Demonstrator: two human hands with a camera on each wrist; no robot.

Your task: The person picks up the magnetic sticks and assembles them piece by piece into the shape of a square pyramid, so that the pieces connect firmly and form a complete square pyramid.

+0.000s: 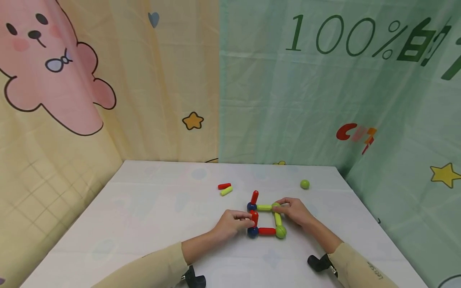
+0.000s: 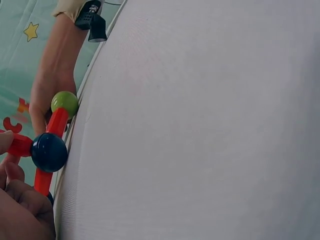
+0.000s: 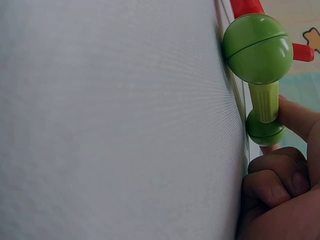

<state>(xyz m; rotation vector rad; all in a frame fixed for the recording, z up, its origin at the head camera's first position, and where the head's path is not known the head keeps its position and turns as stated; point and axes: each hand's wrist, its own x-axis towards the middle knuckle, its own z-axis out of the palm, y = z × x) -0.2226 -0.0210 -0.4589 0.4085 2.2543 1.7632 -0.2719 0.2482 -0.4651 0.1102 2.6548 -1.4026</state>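
A four-sided frame [image 1: 267,231] of balls and rods lies on the white desk [image 1: 144,208], between the two hands. Its left corners are a near blue ball [image 1: 253,232] and a far blue ball [image 1: 251,207]; its right corners are a near green ball [image 1: 281,231] and a far green ball [image 1: 276,206]. Red rods make the near side and the left side, the latter best seen from the left wrist, while yellow-green rods [image 1: 277,219] make the far and right sides.

The left hand [image 1: 230,224], at the frame's left, pinches an upright red rod [image 2: 20,145] that meets the near blue ball. The right hand [image 1: 295,210] reaches in from the right and pinches the far green ball between thumb and finger (its other fingers are curled in beside the desk surface). A second upright red rod [image 1: 254,197] stands on the far blue ball, untouched by either hand.

Beyond the frame, to the left, a loose red rod [image 1: 224,186] lies just beside a loose yellow-green rod [image 1: 226,191]. A loose green ball [image 1: 304,184] sits farther back on the right, well apart from them.
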